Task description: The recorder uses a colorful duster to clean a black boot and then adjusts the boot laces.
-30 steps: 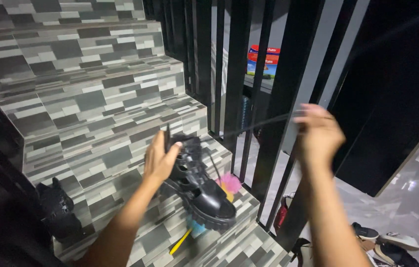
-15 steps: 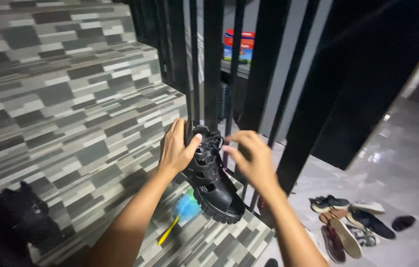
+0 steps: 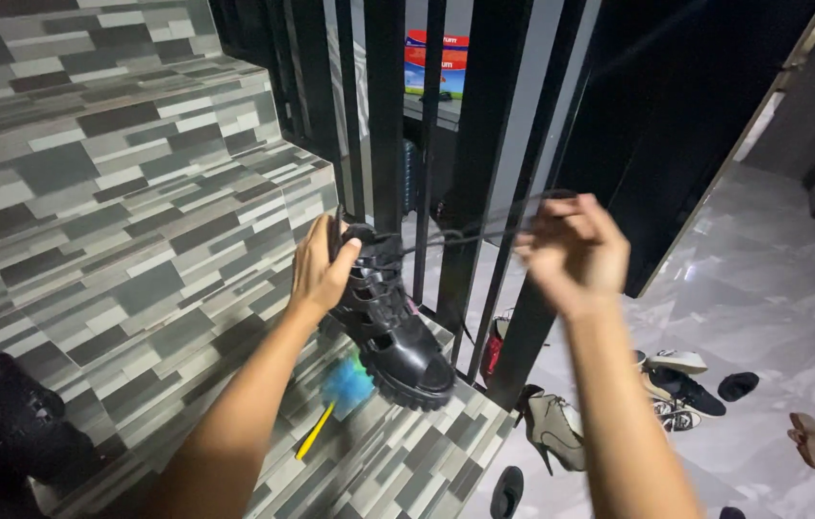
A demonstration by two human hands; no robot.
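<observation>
Left hand (image 3: 323, 271) gripping one black boot (image 3: 390, 322), right hand (image 3: 573, 252) seemingly pinching its one lace (image 3: 446, 236)

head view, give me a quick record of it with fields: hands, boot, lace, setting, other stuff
left hand: left hand grips the top of the black chunky-soled boot
right hand: right hand pulls the black lace taut, away from the boot
boot: sole resting on a grey tiled stair step
setting: black railing bars beside the stairs
other: blue brush with yellow handle under the boot; a beige heeled shoe on the glossy floor below
</observation>
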